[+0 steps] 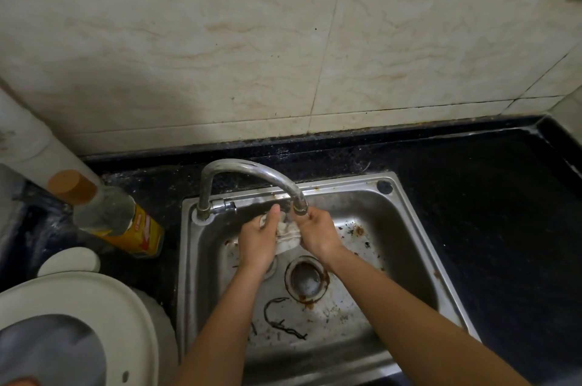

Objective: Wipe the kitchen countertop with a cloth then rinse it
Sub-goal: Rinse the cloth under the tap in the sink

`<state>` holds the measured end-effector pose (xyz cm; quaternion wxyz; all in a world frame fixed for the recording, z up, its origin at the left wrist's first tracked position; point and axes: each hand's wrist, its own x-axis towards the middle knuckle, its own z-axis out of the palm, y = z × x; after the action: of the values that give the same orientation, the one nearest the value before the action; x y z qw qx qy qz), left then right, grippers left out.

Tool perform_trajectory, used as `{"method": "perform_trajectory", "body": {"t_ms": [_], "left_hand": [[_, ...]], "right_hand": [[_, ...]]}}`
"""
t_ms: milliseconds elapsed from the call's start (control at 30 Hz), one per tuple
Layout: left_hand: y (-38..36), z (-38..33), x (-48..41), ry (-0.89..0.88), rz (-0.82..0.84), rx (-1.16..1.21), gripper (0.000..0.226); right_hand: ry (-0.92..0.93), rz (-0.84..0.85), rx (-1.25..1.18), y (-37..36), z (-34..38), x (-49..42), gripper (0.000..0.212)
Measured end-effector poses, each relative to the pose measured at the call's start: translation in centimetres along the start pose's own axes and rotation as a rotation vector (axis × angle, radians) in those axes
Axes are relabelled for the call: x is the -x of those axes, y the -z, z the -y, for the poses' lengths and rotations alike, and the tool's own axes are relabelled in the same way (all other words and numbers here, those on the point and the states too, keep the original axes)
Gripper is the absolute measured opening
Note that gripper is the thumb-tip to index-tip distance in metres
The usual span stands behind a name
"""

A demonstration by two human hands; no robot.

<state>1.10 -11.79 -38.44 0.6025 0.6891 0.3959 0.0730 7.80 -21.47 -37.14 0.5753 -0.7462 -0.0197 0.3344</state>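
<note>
A crumpled white cloth [287, 236] is held between both hands over the steel sink [406, 215], just under the spout of the curved metal faucet [252, 169]. My left hand [258, 240] grips the cloth's left side, thumb pointing up. My right hand [316, 233] grips its right side, fingers close to the spout tip. Part of the cloth is hidden behind the hands. The black countertop [491, 196] runs around the sink.
The sink floor has a rusty drain [307, 280] and dark debris. A bottle with a yellow label and brown cap [107, 212] stands left of the sink. A white appliance with a lid [82, 322] fills the lower left. Tiled wall behind.
</note>
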Motion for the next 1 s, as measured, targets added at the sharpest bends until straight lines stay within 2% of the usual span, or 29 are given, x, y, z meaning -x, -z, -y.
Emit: {"method": "perform_trajectory", "body": {"t_ms": [67,167,267,400,567,633,767,867,933,1000], "left_hand": [[0.1,0.0,-0.1,0.013,0.003,0.048,0.025],[0.5,0.0,-0.3,0.089,0.083,0.169,0.011],[0.8,0.2,-0.4,0.122,0.105,0.194,0.011],[0.8,0.5,-0.4,0.049,0.042,0.049,0.027],[0.6,0.0,0.1,-0.072,0.034,-0.186,0.031],[0.4,-0.1,0.2,-0.104,0.038,-0.210,0.036],[0.1,-0.2,0.0,-0.044,-0.001,-0.106,0.056],[0.3,-0.1,0.0,-0.026,-0.002,-0.072,0.052],[0.2,0.1,-0.1,-0.004,0.027,-0.016,0.039],[-0.3,0.5,-0.4,0.037,0.031,0.023,0.023]], "right_hand": [[-0.002,0.026,0.014,0.6,-0.1,-0.1,0.012],[-0.063,0.106,-0.121,1.6,-0.6,-0.3,0.023],[-0.103,0.141,-0.322,2.0,-0.8,-0.3,0.027],[-0.035,0.050,-0.207,1.9,-0.5,-0.1,0.006],[-0.012,-0.022,0.103,1.1,-0.2,0.0,0.019],[0.025,-0.070,0.191,0.7,-0.3,-0.3,0.025],[-0.016,-0.069,0.112,0.3,-0.2,-0.4,0.038],[-0.050,-0.038,-0.107,0.5,-0.4,-0.2,0.026],[-0.060,-0.027,-0.194,0.5,-0.6,-0.3,0.017],[-0.022,-0.062,-0.158,0.6,-1.0,-0.4,0.026]]}}
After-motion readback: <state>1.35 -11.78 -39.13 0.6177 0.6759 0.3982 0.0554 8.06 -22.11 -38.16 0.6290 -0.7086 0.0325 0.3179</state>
